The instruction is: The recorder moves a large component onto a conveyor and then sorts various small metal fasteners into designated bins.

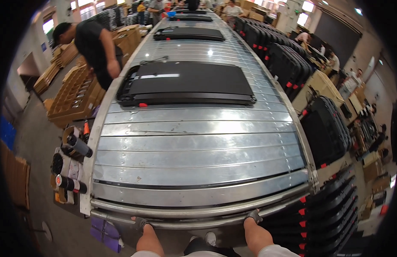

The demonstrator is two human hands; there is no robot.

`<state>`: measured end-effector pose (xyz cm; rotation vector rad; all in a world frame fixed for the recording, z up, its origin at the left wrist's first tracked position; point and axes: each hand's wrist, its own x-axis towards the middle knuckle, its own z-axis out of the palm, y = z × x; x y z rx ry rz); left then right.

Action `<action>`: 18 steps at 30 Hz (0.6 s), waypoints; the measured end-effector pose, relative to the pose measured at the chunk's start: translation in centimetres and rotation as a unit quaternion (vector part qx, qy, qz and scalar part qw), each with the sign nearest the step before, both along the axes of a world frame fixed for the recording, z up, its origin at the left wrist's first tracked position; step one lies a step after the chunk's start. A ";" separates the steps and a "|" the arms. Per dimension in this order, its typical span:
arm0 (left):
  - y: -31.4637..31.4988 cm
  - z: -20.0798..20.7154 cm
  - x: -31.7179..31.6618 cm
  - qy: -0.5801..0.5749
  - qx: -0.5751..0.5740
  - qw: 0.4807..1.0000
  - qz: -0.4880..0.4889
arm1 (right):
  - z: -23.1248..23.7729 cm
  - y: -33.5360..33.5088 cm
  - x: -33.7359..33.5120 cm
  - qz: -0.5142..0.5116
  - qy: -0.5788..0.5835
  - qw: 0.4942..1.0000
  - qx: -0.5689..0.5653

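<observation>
Both my hands are at the near end of a slatted metal conveyor (pixel 198 165). My left hand (pixel 141 223), in a dark glove with bare fingertips, is closed on the round metal rail (pixel 194 224) there. Farther right, my right hand (pixel 253 216), gloved the same way, also grips this rail. Its fingers are partly hidden. Ahead of me, a flat black treadmill (pixel 190 81) lies across the slats, out of reach of either hand. It has a red piece at its near left corner and a cable at its far edge.
More treadmills (pixel 190 34) lie farther up the conveyor. A person in dark clothes (pixel 95 47) bends at its left side. Bottles and a tool holder (pixel 74 162) stand by the left edge. Black parts (pixel 327 214) are stacked at the right, and a purple sheet (pixel 105 233) hangs lower left.
</observation>
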<state>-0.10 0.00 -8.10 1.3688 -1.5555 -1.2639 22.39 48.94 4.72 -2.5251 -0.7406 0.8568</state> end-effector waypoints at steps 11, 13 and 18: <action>-7.6 -7.0 0.9 0.602 0.684 0.353 -0.211 | -1.8 0.1 1.5 0.008 0.043 0.998 0.051; -6.5 -7.8 1.0 0.535 0.708 0.406 -0.217 | -2.6 0.5 4.0 0.067 0.080 0.993 0.054; -2.3 -5.0 -1.5 0.348 0.756 0.498 -0.244 | -11.9 -1.7 18.0 0.362 0.181 0.901 0.157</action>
